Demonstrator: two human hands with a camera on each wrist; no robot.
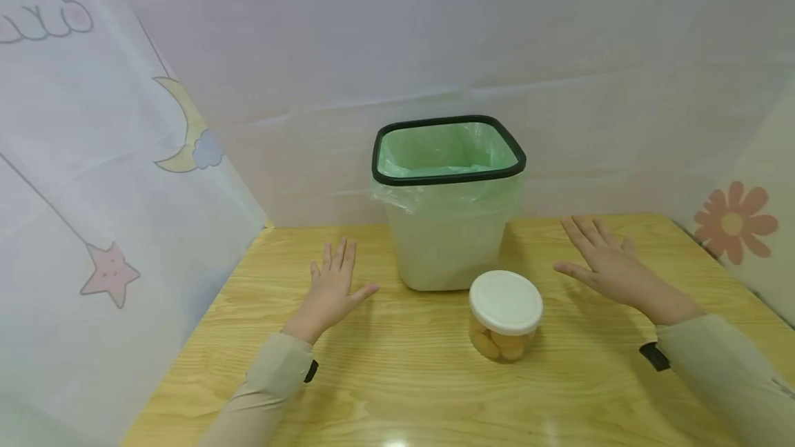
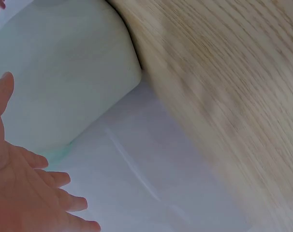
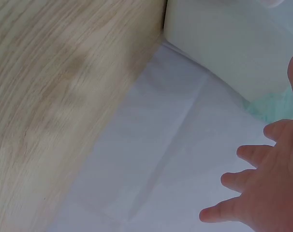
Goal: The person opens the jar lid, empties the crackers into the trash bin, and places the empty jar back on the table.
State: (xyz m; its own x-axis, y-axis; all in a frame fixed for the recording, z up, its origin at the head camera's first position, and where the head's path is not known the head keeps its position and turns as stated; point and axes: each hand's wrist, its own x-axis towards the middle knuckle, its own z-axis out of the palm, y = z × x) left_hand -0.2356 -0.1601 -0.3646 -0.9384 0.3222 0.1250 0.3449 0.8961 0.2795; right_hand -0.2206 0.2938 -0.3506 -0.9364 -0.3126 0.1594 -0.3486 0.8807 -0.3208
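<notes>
1. A white curtain point(image 1: 93, 178) printed with a moon and a star is seen at the far left, and a plain white sheet point(image 1: 435, 40) is hung behind the desk point(image 1: 397, 392).
2. The left hand point(image 1: 332, 288) is held flat, palm down, fingers straight and slightly spread, over the desk to the left of the bin point(image 1: 448, 226); nothing is gripped. In the left wrist view the same spread hand point(image 2: 25, 193) is seen near the bin's pale wall point(image 2: 64, 87), apart from it.
3. The bin is set upright at the middle of the desk, toward the back. It is lined with a green bag point(image 1: 444, 150), held under a black rim point(image 1: 448, 174).
4. A clear jar point(image 1: 505, 316) with a white lid point(image 1: 506, 301) stands upright just in front of the bin, slightly to its right. Pale round pieces are seen inside. The lid is on.
5. The right hand point(image 1: 605, 264) is likewise spread and empty, palm down, to the right of the bin and behind the jar, touching neither. The right wrist view shows its fingers point(image 3: 262, 188) straight, near the bin's corner point(image 3: 224, 43).
6. A flower print point(image 1: 733, 223) is seen at the far right.
7. No work is judged to be begun: both hands lie idle on either side. The jar is nearest the right hand; a grip would call for that hand to be drawn back and inward, and closed round the jar's wall or lid.
</notes>
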